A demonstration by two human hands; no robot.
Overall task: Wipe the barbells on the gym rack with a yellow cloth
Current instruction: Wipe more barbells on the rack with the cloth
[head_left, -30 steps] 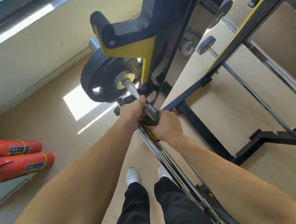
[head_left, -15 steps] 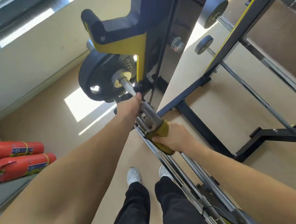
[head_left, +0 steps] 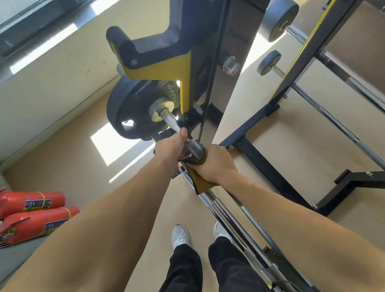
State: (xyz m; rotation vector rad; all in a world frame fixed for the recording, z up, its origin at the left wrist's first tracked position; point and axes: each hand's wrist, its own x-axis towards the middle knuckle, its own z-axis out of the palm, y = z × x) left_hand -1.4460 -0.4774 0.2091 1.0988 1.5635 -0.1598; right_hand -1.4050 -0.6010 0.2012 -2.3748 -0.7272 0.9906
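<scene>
A steel barbell [head_left: 172, 124] runs from a black weight plate [head_left: 131, 110] toward me, below the black and yellow rack hook [head_left: 158, 58]. My left hand [head_left: 171, 146] grips the bar just behind the plate's collar. My right hand [head_left: 214, 165] is closed around the bar a little nearer to me, with the yellow cloth [head_left: 199, 182] wrapped between palm and bar; a corner of the cloth hangs below the hand. More chrome bars [head_left: 234, 229] lie alongside and run down toward my legs.
The black rack upright [head_left: 231, 27] rises right of the plate, and its base frame [head_left: 273, 173] crosses the floor. Two other barbells [head_left: 349, 132] lean at the right. Two red fire extinguishers [head_left: 27, 215] lie at the left. My feet [head_left: 179, 235] stand beside the bars.
My right hand with the cloth slid down the bar toward me, then back up close to my left hand. My left hand kept its grip.
</scene>
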